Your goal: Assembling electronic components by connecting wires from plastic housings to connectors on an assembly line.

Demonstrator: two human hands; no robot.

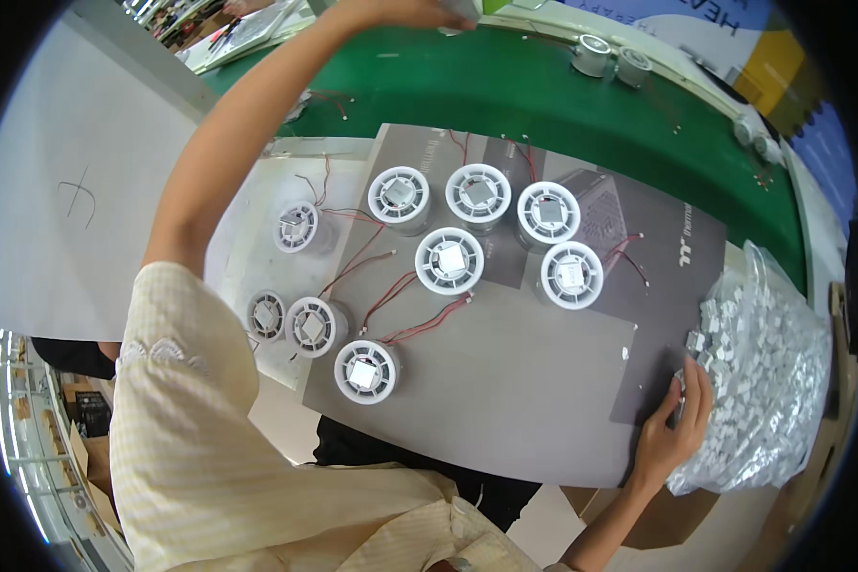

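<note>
White round units (450, 260) trailing red wires (429, 325) stood in a loose group on the grey mat (505, 381). At its right edge the right hand (679, 419) curled, fingers side by side, against a clear bag (782, 419) of small white blocks (734, 348), its pinch impossible to tell; the left hand (405, 11) reached across the green surface (505, 86), partly cut off, its grip unclear too

Looks like a factory assembly workshop: a long green worktop (515, 81) on the far side, matching round white units (449, 261) with red wires (433, 328), a plastic bag (799, 410) of small parts (729, 381) right, cardboard boxes (93, 459) near left.
</note>
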